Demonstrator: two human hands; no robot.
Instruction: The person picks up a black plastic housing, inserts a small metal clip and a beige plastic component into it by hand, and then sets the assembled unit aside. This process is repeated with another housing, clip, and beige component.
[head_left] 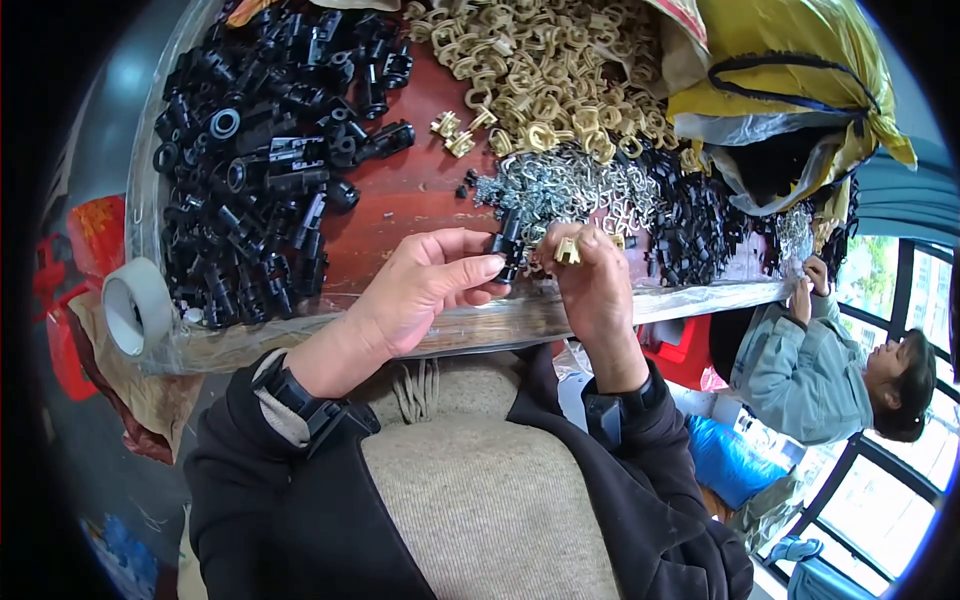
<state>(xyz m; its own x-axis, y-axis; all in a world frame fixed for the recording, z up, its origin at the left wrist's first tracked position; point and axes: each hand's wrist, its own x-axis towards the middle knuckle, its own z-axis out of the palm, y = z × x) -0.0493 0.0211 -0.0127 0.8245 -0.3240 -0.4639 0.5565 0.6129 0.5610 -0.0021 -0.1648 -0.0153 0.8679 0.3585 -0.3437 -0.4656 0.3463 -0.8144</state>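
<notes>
Between the thumb and fingers of my left hand [425, 285] is a black plastic tubular part [508, 240], held near the table's front edge. Just to its right, my right hand [592, 285] pinches a cream plastic clip [568, 250]; the two parts are close, and I cannot tell whether they touch. Right behind my hands lies a heap of small silver metal pieces [570, 185], bluish screws or springs at its left side. Farther back spreads a big pile of cream plastic rings [550, 70].
Black tubular parts [265, 150] pile up on the table's left; small black parts [690, 225] lie at the right. A tape roll [137, 305] sits at the left corner. A yellow bag [800, 60] stands back right. A co-worker [825, 360] works at the right edge.
</notes>
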